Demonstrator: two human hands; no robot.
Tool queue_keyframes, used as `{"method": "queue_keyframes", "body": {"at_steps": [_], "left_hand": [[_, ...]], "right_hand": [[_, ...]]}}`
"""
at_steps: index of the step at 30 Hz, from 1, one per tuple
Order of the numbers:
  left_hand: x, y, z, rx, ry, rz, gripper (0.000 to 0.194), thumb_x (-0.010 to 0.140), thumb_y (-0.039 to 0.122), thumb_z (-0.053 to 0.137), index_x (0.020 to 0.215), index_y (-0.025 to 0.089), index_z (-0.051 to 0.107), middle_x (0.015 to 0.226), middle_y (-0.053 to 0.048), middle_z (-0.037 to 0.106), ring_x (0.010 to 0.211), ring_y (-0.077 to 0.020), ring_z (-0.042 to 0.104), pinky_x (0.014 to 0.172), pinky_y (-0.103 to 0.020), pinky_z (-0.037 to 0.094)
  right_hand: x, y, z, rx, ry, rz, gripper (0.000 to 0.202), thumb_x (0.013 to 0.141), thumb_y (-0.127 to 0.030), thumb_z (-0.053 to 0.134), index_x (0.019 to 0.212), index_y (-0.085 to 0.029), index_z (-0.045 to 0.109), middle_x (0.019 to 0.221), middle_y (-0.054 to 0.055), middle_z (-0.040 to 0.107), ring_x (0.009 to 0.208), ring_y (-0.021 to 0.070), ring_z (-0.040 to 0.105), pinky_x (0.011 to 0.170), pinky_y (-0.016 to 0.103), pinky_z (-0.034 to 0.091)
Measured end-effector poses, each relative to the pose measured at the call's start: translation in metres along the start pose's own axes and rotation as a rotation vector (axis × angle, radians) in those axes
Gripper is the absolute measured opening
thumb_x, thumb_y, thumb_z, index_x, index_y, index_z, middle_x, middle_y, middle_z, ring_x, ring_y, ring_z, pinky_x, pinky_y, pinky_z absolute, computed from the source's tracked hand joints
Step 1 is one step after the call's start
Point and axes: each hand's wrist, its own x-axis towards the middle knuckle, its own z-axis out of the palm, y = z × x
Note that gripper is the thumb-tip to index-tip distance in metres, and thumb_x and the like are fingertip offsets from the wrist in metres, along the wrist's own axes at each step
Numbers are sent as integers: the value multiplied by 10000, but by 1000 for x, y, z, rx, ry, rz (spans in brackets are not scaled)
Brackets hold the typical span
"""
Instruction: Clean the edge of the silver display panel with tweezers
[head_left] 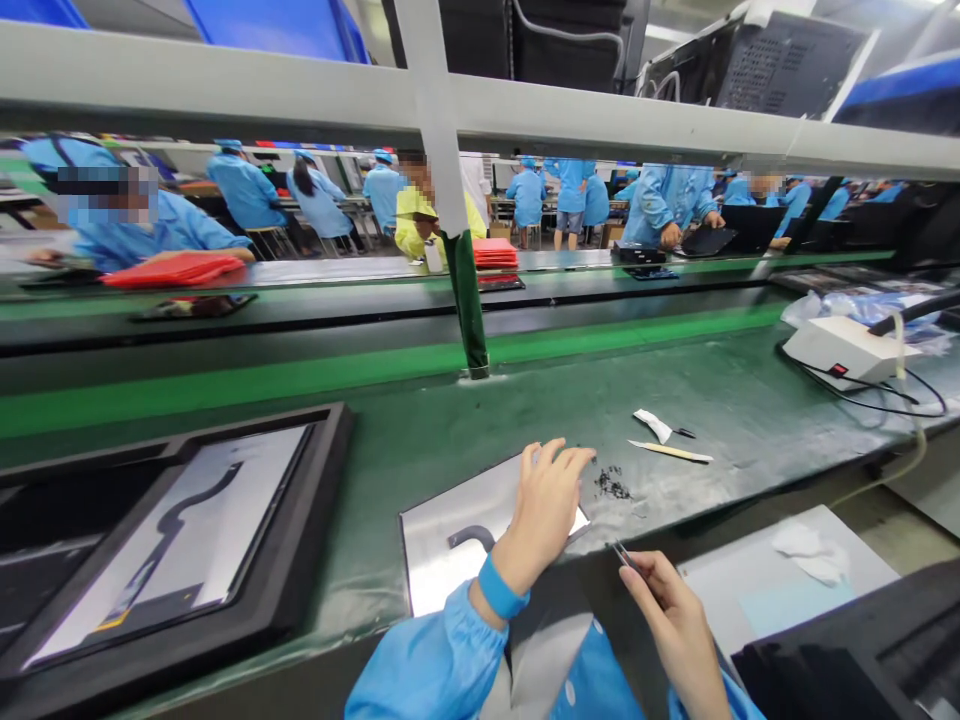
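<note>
A flat screen panel [435,550] with a silvery back lies near the bench's front edge, a dark curved ribbon cable [471,536] on it. My left hand [541,500] is over the panel's right part, fingers spread and slightly bent, covering some of it; whether the fingertips touch it I cannot tell. Off the bench's front edge, my right hand [670,610] pinches a pair of tweezers [624,556], their tips pointing up and left. Small black bits [613,484] are scattered just right of the panel.
A black foam tray [330,450] at left holds another panel [247,490]. A yellowish stick tool [671,452] and a white wrapped tool [654,425] lie further right. Beyond are a white box with cables [847,350], a shelf post [466,300] and co-workers in blue.
</note>
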Motion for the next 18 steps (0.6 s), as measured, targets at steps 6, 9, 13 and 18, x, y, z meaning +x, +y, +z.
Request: {"method": "queue_keyframes", "body": {"at_steps": [6,9,13,18], "left_hand": [[-62,-27,-37,65,36,11,433,991,278,510,1419,243,458,1383,-93,597,1375,-296,450,1124,-573,326],[-115,-53,-58,74,55,45,489,1009,400,476,1473,267,397,1410,-82,577,1360,-261,479,1122,-494,380],[-169,-76,-63,138,-21,152,767,924,534,561,1547,213,249,1467,-137,497,1384,-298,434,1115,-483,398],[-185,-79,-43,252,95,252,517,1008,106,390,1518,136,314,1405,-125,571,1358,-237,472,1104,-410,438]], "right_hand": [[-7,-10,15,36,-84,2,417,839,-596,619,899,-190,692,803,77,747,736,231,717,652,256,568],[-19,-7,27,35,-122,-15,381,889,-556,576,989,-201,673,883,76,752,806,218,724,715,236,567],[-37,-6,48,-80,-176,-96,356,938,-534,506,940,-218,669,790,34,729,718,178,698,663,192,538],[-43,-19,64,-289,-212,-274,316,967,-465,490,873,-238,690,693,13,691,549,153,643,501,189,481]]}}
